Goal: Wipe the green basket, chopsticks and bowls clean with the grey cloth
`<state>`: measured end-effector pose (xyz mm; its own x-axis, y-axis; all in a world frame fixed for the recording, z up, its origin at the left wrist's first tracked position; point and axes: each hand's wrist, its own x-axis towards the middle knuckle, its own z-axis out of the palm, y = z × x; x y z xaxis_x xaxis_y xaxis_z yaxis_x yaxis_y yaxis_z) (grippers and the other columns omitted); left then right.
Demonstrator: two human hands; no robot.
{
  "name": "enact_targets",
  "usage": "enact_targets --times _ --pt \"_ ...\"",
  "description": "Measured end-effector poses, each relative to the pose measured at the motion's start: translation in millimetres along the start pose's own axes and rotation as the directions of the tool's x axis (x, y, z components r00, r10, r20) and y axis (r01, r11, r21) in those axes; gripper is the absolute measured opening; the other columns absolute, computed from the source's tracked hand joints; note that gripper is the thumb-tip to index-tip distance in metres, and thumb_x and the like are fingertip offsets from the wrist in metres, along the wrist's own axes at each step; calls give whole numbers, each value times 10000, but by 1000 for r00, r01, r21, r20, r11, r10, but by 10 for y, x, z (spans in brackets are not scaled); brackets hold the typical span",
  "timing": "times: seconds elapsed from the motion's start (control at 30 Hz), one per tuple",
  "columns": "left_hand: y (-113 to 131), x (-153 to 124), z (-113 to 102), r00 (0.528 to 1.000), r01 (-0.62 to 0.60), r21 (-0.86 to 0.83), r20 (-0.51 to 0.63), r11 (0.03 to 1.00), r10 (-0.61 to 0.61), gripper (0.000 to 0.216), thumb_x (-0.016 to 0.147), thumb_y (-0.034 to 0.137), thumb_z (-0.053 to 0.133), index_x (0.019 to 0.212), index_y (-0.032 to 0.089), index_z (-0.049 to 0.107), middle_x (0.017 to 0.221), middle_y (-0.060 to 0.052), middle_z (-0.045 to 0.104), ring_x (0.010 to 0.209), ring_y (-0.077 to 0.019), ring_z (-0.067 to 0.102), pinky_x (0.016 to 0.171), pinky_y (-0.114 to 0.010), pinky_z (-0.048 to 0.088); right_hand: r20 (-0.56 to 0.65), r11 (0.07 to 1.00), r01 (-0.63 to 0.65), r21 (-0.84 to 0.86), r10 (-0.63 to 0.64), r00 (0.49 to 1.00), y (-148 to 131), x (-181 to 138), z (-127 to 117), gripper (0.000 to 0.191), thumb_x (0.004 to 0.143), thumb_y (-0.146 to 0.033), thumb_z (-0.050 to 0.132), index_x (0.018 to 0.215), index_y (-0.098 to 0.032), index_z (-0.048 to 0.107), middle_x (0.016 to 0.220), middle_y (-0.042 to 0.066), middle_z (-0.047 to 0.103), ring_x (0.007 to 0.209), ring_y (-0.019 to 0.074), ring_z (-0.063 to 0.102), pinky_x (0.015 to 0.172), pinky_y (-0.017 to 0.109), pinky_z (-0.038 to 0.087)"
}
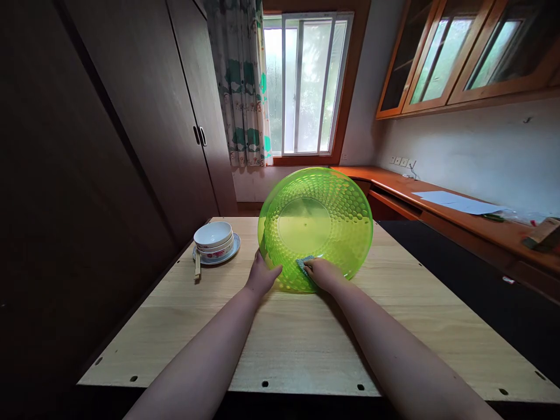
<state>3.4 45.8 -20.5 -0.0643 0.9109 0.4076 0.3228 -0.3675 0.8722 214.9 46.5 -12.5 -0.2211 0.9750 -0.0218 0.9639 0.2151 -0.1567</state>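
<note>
A large see-through green plastic basin [317,216] stands tilted on its rim on the pale wooden table [306,332], its inside facing me. My left hand [261,275] grips the basin's lower left rim, fingers curled round the edge. My right hand [324,273] is closed on a small blue-grey cloth [303,263] and presses it against the basin's inner wall near the bottom.
A stack of white bowls on a patterned plate [216,240] sits at the table's far left, with chopsticks [197,265] beside it. Dark wardrobes stand to the left. A wooden counter [459,219] with papers runs along the right wall under a window.
</note>
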Motion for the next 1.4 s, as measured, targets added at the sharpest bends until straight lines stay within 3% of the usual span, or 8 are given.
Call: enact_targets --times 0.17,0.47,0.7,0.93,1.17,1.4 --pt "2 -3 -5 1000 -4 -4 1 1000 4 728 614 116 673 1298 195 438 1249 -83 558 1211 -259 514 1051 -391 400 -23 990 -128 -50 127 992 57 34 16 411 961 -393 337 1054 -200 687 1098 115 678 959 244 629 739 303 417" --pt "-33 6 17 999 31 -19 -11 999 -31 707 610 126 684 1271 181 440 1220 -98 571 1178 -262 538 1026 -405 417 -6 999 37 24 -37 999 -66 -26 -29 400 971 -427 339 1140 -269 665 1142 67 670 1001 220 619 748 284 412" --pt "14 -8 1 1000 24 -14 1 1000 -24 700 618 135 689 1273 176 444 1227 -100 573 1182 -261 538 1029 -399 419 -16 991 -131 -37 130 991 3 17 -18 400 961 -392 346 1052 -203 686 1086 113 680 944 247 637 711 304 418" --pt "22 -6 7 998 64 -5 -15 998 -64 705 613 127 687 1273 188 447 1211 -90 583 1174 -265 546 1023 -405 425 1 999 32 10 -32 999 -65 -20 -33 391 972 -426 341 1082 -254 675 1107 73 675 967 214 625 733 278 407" --pt "12 -5 -3 999 35 26 -7 999 -35 703 613 139 695 1269 192 449 1225 -97 586 1173 -268 551 1014 -401 437 -21 988 -147 -39 146 989 18 33 12 402 961 -400 344 1050 -204 685 1098 115 676 947 240 631 719 303 415" --pt "-17 4 4 999 40 23 -10 999 -40 730 613 138 696 1289 200 430 1238 -91 576 1189 -266 540 1027 -405 422 -23 1000 7 9 -7 1000 -34 -2 6 384 959 -421 353 1086 -255 675 1103 72 682 969 221 623 731 281 405"
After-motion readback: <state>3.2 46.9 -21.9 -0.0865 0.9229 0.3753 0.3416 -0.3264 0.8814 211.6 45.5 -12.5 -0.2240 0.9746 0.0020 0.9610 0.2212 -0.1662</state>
